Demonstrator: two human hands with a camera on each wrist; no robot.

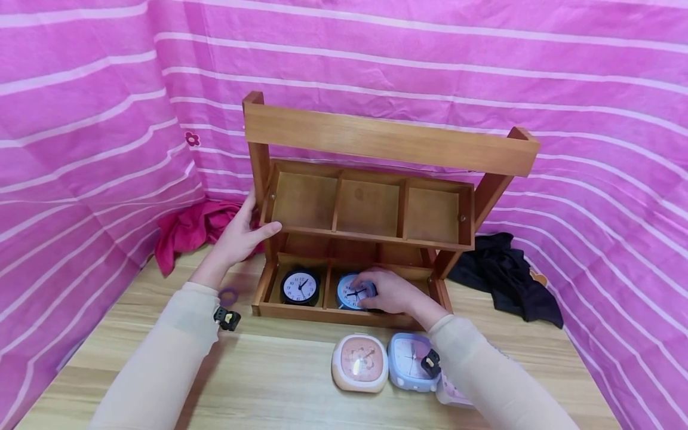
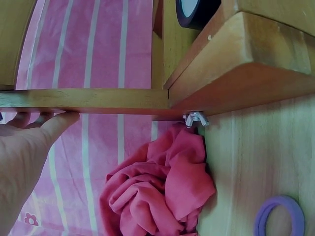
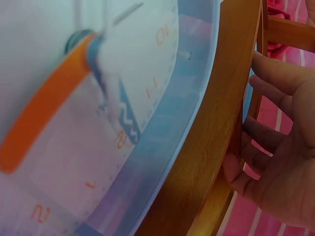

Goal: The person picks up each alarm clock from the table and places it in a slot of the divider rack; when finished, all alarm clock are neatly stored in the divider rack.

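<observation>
A wooden two-tier rack (image 1: pixel 387 134) with a top crossbar stands on the table. My left hand (image 1: pixel 239 236) rests against its left side post, fingers along the outer side and thumb over the front of the upper tray (image 1: pixel 368 232). In the lower tray's left compartment sits a black alarm clock (image 1: pixel 300 287). My right hand (image 1: pixel 395 291) grips a light blue alarm clock (image 1: pixel 348 292) in the middle compartment, its fingers over the clock's top and right side. Part of that clock is hidden by the hand.
In front of the rack are a peach alarm clock (image 1: pixel 360 363), a bluish-purple alarm clock (image 1: pixel 408 364) and a pink one (image 1: pixel 451 394) partly under my right forearm. Red cloth (image 1: pixel 196 227) lies left, black cloth (image 1: pixel 505 275) right. A purple ring (image 1: pixel 228 295) lies beside the rack.
</observation>
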